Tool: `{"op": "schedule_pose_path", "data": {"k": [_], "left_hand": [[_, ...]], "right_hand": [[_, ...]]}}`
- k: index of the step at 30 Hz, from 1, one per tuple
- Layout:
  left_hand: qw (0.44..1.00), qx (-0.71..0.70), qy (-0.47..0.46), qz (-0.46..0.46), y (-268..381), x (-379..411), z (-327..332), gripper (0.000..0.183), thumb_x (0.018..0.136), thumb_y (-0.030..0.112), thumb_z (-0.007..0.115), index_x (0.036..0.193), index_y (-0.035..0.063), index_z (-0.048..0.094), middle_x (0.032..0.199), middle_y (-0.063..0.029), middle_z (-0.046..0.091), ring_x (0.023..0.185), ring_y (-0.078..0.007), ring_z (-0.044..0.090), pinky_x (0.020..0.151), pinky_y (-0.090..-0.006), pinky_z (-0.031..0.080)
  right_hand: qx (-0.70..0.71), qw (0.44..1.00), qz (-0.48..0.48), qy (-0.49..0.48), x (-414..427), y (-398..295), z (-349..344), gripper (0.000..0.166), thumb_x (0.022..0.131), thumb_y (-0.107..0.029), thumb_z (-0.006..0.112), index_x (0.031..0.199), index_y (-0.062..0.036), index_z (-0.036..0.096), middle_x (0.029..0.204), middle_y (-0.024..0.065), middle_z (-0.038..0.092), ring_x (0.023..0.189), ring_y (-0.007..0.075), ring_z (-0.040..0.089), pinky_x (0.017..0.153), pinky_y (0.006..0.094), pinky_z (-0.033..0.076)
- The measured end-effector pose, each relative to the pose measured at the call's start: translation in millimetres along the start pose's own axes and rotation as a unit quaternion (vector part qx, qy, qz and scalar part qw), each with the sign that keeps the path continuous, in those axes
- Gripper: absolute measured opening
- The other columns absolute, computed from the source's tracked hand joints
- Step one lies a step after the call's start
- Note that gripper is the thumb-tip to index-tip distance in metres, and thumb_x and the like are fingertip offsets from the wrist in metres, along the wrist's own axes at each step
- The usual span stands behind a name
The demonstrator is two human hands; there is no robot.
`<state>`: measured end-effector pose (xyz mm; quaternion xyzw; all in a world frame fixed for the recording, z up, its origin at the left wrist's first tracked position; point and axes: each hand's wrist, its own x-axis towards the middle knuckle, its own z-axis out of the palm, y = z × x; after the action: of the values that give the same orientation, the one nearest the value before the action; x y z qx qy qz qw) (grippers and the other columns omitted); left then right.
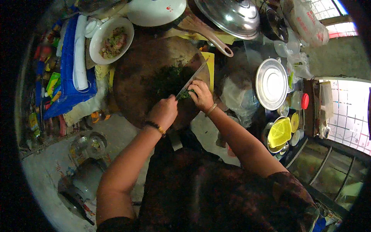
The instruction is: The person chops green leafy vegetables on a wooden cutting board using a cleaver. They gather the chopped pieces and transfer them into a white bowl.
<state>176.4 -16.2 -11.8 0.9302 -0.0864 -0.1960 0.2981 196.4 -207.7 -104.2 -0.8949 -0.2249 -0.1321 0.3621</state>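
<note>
My left hand (163,113) is closed around the handle of a kitchen knife (192,76), whose blade slants up and right over a round wooden chopping board (130,95). Dark green chopped leafy greens (168,79) lie heaped on the board, left of the blade. Against the blade's right side, my right hand (201,95) has its fingers curled over some greens (185,94). A bracelet sits on each wrist. Beyond the board's upper left edge is a white bowl (95,47) with a chopped, meat-like mixture (114,43). The knife's lower edge is partly hidden by greens and fingers.
A spatula (214,39) and a domed metal lid (232,18) lie beyond the board, beside a white dish (156,13). A blue crate (66,84) stands left. Plastic bags (239,95), a round metal lid (271,84) and a yellow strainer (279,132) are at right.
</note>
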Motion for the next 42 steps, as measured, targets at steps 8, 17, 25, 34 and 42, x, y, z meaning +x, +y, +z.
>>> {"op": "schedule_pose_path", "data": {"k": [8,17,25,34,42], "left_hand": [[1.000,0.011,0.007,-0.012,-21.3,1.2,12.9,0.021,0.087,0.021,0.046,0.091,0.0006,0.053,0.070,-0.0217,0.060,0.067,-0.0388,0.059,0.058,-0.0468,0.048],[0.999,0.038,-0.027,-0.022,1.8,-26.9,-22.6,0.021,0.088,0.020,0.046,0.090,0.0001,0.053,0.071,-0.0221,0.060,0.068,-0.0399,0.059,0.058,-0.0475,0.049],[0.999,0.026,0.002,-0.031,-14.3,-1.9,17.1,0.023,0.088,0.024,0.045,0.088,0.0025,0.053,0.074,-0.0213,0.061,0.069,-0.0388,0.060,0.059,-0.0467,0.049],[0.998,-0.016,0.065,-0.004,-57.3,-10.8,31.5,0.026,0.088,0.026,0.046,0.090,0.0014,0.055,0.071,-0.0221,0.060,0.067,-0.0379,0.060,0.058,-0.0446,0.049],[0.999,-0.019,0.020,-0.027,-40.3,-18.6,10.0,0.025,0.088,0.025,0.046,0.091,0.0020,0.054,0.071,-0.0220,0.060,0.068,-0.0391,0.059,0.058,-0.0478,0.048]], "right_hand": [[-0.009,1.000,0.012,0.017,-1.5,-3.6,0.2,0.021,0.072,-0.007,0.063,0.092,-0.0076,0.054,0.101,0.0127,0.052,0.098,0.0328,0.050,0.084,0.0395,0.042],[-0.014,1.000,0.005,0.004,-2.4,0.8,-1.0,0.020,0.072,-0.007,0.062,0.091,-0.0079,0.054,0.100,0.0120,0.051,0.097,0.0320,0.049,0.084,0.0383,0.042],[0.001,1.000,-0.002,-0.021,0.3,-3.6,-2.2,0.026,0.071,-0.009,0.065,0.094,-0.0089,0.054,0.103,0.0117,0.050,0.099,0.0325,0.048,0.085,0.0383,0.040],[-0.063,0.998,-0.017,-0.022,-3.8,-11.5,5.0,0.029,0.067,-0.008,0.066,0.094,-0.0114,0.056,0.106,0.0132,0.046,0.101,0.0355,0.044,0.087,0.0436,0.038],[-0.066,0.997,0.022,-0.034,-1.7,-24.9,5.7,0.039,0.062,-0.016,0.073,0.095,-0.0114,0.054,0.108,0.0145,0.044,0.105,0.0359,0.040,0.089,0.0453,0.037]]}}
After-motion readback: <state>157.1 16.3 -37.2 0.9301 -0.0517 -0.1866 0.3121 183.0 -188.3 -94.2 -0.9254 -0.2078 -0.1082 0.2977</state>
